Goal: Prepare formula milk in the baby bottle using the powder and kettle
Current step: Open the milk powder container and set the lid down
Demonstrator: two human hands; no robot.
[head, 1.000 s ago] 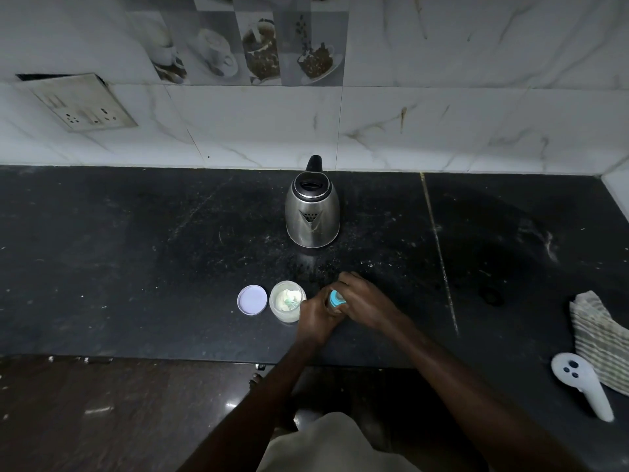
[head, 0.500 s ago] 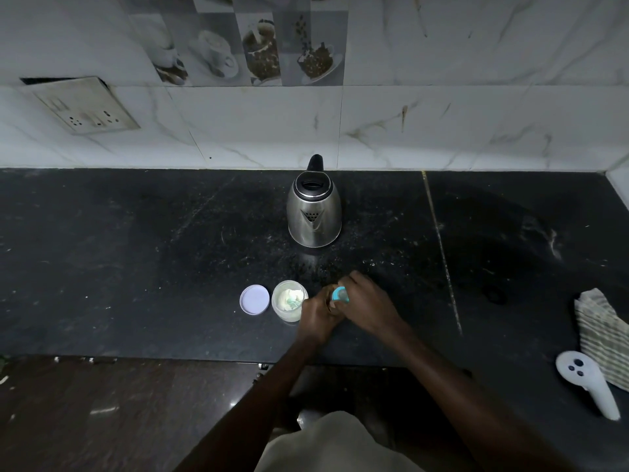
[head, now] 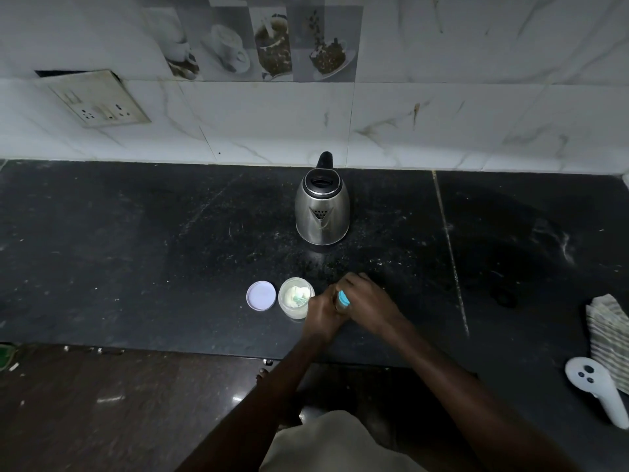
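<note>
On the black counter (head: 136, 267), both my hands close around the baby bottle (head: 343, 299), of which only a blue part at the top shows. My left hand (head: 321, 313) grips its body from the left. My right hand (head: 366, 301) curls over its top from the right. Just left of my hands stands the open powder jar (head: 295, 298) with pale powder and a light scoop inside. Its round lid (head: 261, 296) lies flat to the left of the jar. The steel kettle (head: 321, 209) with a black lid and handle stands farther back, spout facing me.
A striped folded cloth (head: 609, 332) and a white handheld controller (head: 599, 390) lie at the counter's right end. A tiled wall with a socket plate (head: 98, 100) runs behind. The counter's front edge is just below my wrists, dark floor beyond.
Both hands have stayed on the bottle at the same spot. The blue part between them shows at a slightly different angle. The view has shifted a little.
</note>
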